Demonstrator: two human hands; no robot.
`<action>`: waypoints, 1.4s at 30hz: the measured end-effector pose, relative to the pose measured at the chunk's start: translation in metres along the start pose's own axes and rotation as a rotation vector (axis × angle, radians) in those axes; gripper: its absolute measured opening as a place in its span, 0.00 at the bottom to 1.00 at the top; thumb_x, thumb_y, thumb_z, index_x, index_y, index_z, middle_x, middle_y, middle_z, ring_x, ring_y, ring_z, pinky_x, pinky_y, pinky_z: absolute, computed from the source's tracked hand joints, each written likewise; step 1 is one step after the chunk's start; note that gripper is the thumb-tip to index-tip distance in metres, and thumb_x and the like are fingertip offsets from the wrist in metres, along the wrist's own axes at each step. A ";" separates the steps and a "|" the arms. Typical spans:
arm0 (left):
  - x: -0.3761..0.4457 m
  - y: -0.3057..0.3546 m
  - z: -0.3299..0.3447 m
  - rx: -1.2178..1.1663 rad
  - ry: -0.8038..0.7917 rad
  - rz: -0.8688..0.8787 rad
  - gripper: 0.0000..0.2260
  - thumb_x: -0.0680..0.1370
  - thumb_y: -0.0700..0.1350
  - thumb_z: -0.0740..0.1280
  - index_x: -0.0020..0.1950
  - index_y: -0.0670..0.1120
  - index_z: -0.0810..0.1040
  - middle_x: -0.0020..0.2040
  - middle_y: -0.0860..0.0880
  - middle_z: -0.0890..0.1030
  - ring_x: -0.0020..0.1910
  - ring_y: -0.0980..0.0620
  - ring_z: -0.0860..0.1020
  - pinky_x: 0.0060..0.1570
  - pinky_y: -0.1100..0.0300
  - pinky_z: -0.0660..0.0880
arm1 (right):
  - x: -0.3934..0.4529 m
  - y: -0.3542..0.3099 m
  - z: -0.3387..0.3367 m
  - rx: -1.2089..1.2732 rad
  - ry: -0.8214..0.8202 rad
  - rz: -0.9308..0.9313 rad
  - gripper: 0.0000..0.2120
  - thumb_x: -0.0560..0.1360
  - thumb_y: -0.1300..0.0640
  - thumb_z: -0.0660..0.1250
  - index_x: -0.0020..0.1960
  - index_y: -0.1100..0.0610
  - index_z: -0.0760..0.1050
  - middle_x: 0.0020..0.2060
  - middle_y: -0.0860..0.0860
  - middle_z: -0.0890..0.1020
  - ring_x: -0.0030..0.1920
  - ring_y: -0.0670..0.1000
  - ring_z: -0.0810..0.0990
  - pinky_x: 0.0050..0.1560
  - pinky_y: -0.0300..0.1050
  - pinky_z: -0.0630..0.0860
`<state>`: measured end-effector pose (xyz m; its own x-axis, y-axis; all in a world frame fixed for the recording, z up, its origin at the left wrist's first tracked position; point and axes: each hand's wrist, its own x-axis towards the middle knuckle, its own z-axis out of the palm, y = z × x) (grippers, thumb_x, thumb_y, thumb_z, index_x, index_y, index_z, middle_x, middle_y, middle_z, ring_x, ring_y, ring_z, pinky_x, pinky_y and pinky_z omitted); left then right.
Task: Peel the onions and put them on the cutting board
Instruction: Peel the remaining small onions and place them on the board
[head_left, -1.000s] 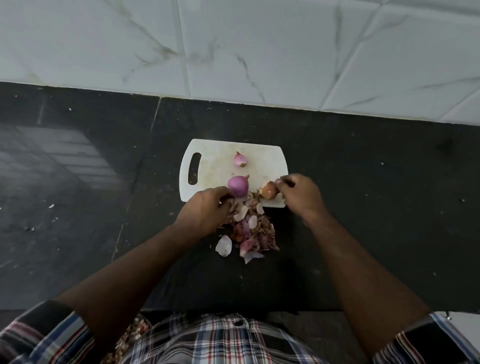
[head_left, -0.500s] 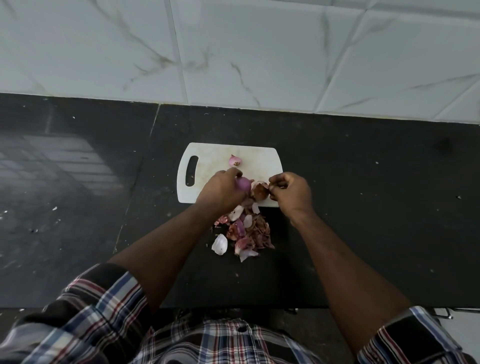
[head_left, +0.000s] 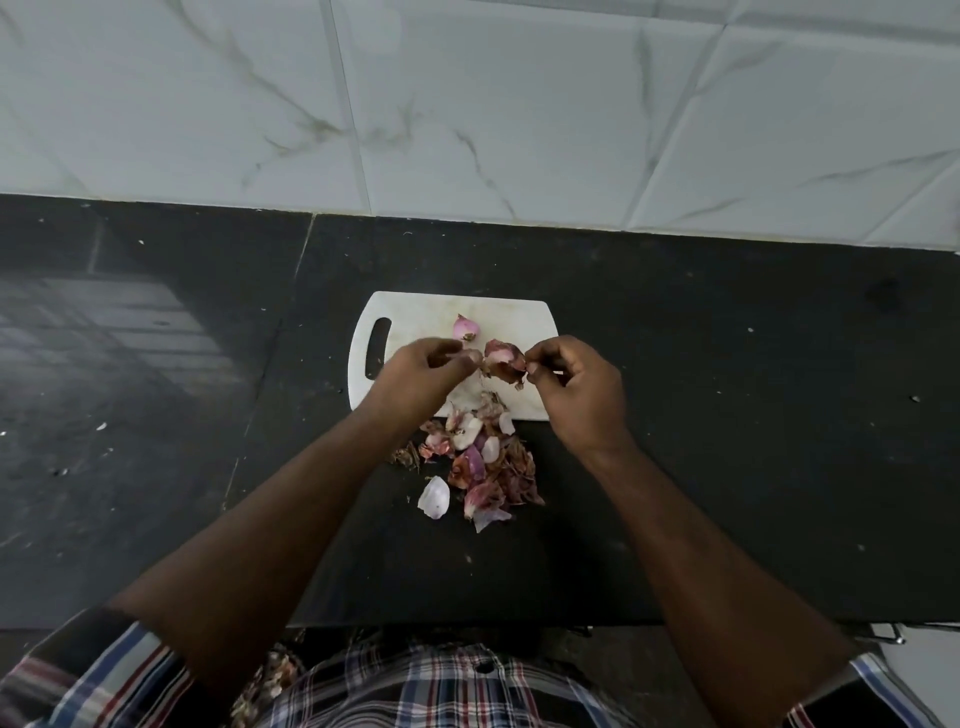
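Behind everything rises a wall of pale marbled tiles (head_left: 467, 104), and below it runs the dark speckled counter (head_left: 727, 441), glossy at its left end. Near the middle of that counter lies a white cutting board (head_left: 415, 312) with a slot handle at its left end. Both forearms reach in over the front edge of the counter, out of checked shirt sleeves (head_left: 104, 670), and cover the board's near half. Just beside the board's near edge, touching it, sits a heap of onion skins (head_left: 483, 462), brown, purple and white, with one pale curved piece lying a little apart on its left.

Above the board the onion being peeled (head_left: 501, 358) is held between the two hands. Its papery brown skin is split and flaring, with pinkish flesh showing at the top. The left hand (head_left: 426, 371) pinches it from the left with curled fingertips; the right hand (head_left: 571, 382) pinches a torn flap of skin on the right. A small peeled onion (head_left: 465, 327), pink and shiny, rests on the board just behind them.
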<state>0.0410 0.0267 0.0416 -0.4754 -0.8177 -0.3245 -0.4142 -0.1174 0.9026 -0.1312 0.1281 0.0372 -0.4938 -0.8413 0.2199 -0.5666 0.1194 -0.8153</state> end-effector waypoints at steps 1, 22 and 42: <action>-0.005 0.000 0.000 -0.226 -0.117 -0.095 0.22 0.75 0.57 0.72 0.67 0.49 0.79 0.61 0.45 0.82 0.53 0.49 0.81 0.49 0.56 0.76 | -0.002 -0.004 -0.001 0.013 0.004 -0.039 0.08 0.74 0.67 0.71 0.46 0.54 0.81 0.41 0.41 0.81 0.45 0.38 0.81 0.45 0.28 0.74; -0.048 0.006 -0.006 -0.733 -0.171 0.004 0.24 0.70 0.40 0.75 0.66 0.47 0.78 0.55 0.44 0.85 0.53 0.47 0.84 0.51 0.53 0.81 | -0.011 -0.050 0.006 0.608 -0.199 0.336 0.07 0.77 0.65 0.71 0.53 0.59 0.84 0.47 0.54 0.88 0.50 0.54 0.87 0.55 0.52 0.83; -0.057 0.002 0.006 -0.588 0.010 0.185 0.19 0.76 0.30 0.70 0.62 0.49 0.78 0.54 0.45 0.86 0.52 0.48 0.83 0.47 0.56 0.79 | -0.014 -0.077 0.010 0.829 -0.081 0.579 0.04 0.74 0.72 0.70 0.47 0.68 0.82 0.39 0.59 0.86 0.41 0.55 0.87 0.45 0.46 0.84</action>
<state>0.0624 0.0762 0.0596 -0.4900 -0.8591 -0.1480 0.1726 -0.2620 0.9495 -0.0739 0.1248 0.0918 -0.4836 -0.8069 -0.3393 0.3977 0.1427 -0.9063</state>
